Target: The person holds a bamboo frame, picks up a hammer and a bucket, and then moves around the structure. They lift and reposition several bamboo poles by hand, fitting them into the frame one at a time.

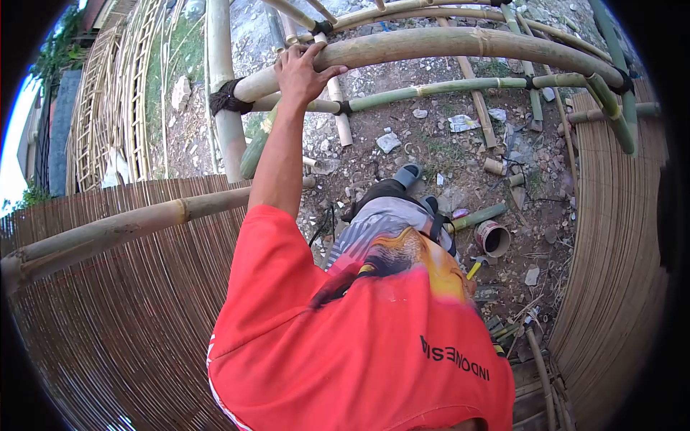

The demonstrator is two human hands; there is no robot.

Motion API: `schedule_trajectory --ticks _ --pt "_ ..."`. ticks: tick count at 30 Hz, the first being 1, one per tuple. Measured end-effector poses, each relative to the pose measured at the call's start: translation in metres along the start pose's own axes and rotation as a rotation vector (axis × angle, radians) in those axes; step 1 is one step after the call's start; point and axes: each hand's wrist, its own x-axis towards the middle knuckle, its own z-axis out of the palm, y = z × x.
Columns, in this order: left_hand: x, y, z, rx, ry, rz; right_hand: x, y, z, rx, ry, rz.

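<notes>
My left hand (pixel 303 72) rests over a thick bamboo pole (pixel 402 52), its fingers bent across the top and its thumb out to the right. Close to the hand, dark cord (pixel 228 98) binds the end of this pole to an upright bamboo post (pixel 221 43). Below runs a thinner green bamboo pole (pixel 431 90), tied with dark lashings. A short green bamboo piece (pixel 255 149) hangs at a slant beside my forearm. My right hand is out of sight.
A slatted bamboo screen (pixel 129 287) with a bamboo rail (pixel 136 224) stands to the left, another slatted panel (pixel 611 237) to the right. On the rubble ground lie a can (pixel 493 238), a yellow-handled tool (pixel 474 269) and bamboo offcuts. Bamboo ladders (pixel 136 86) lie beyond.
</notes>
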Motion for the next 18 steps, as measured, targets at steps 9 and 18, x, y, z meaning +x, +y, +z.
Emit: schedule_trajectory --ticks 9,18 --pt "0.0 -0.002 -0.003 -0.004 0.01 -0.013 -0.02 -0.045 -0.022 -0.006 0.018 0.135" --pt "0.0 -0.007 0.003 -0.022 0.058 0.002 -0.004 -0.033 -0.023 0.001 -0.042 0.082"
